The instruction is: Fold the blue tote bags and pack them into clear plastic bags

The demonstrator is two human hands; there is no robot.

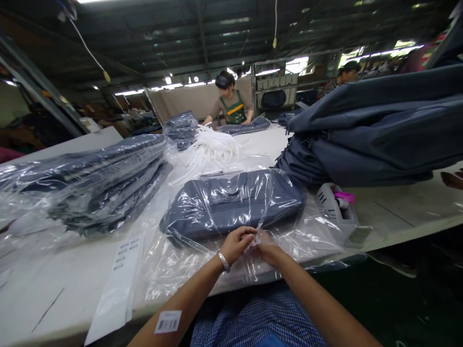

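Observation:
In front of me on the table lies a dark blue bag (231, 205) with a zipped-looking pocket, covered by a clear plastic bag (307, 241) whose loose film spreads toward the table's near edge. My left hand (237, 245), with a silver bracelet at the wrist, has its fingers closed on the film just below the blue bag. Touching it from the right, my right hand (268, 249) also pinches the film; its fingertips are partly behind the shiny plastic. A barcode sticker (168, 322) is stuck on my left forearm.
Plastic-wrapped blue bags (108, 178) are stacked at left, unwrapped ones (369, 130) piled at right. White strips (217, 147) lie heaped behind. A grey plastic basket (336, 207) holds something pink. White printed sheets (119, 274) lie near left. Across the table stands a co-worker (235, 103).

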